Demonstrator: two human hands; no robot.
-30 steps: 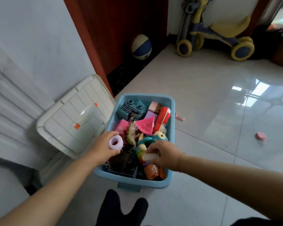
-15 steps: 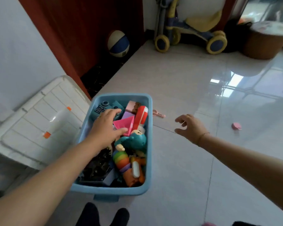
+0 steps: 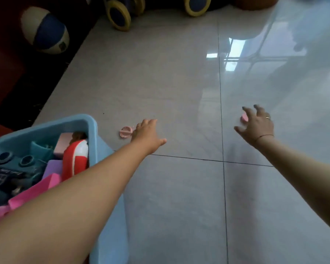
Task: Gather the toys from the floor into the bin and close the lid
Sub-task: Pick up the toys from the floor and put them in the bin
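Pickup phase, I'd say, since the gathering isn't finished: two pink bits lie on the floor (image 3: 179,82) outside the blue bin (image 3: 92,130), which is already stuffed with blocks (image 3: 51,180) and other toys. The flat round pink toy (image 3: 125,132) sits just past the bin's far right corner, and the left hand (image 3: 149,135) is stretched out to it with relaxed, straight fingers. The fingertips are right at its edge, holding nothing, and I honestly can't tell if they're touching it. The small pink piece (image 3: 244,117) is well out to the right of the bin, and the right hand (image 3: 255,124) hangs over it with fingers spread in a claw, not wrapped round anything, half hiding it. So both hands are empty and mid-reach. The next move, as I read it, is a pinch on each piece. The flat one lies low on slick tile, so it probably wants a fingernail under the rim or a slide before the lift. After that both go back over the bin wall and get dropped in. The lid isn't in the shot, so closing comes after these two are in
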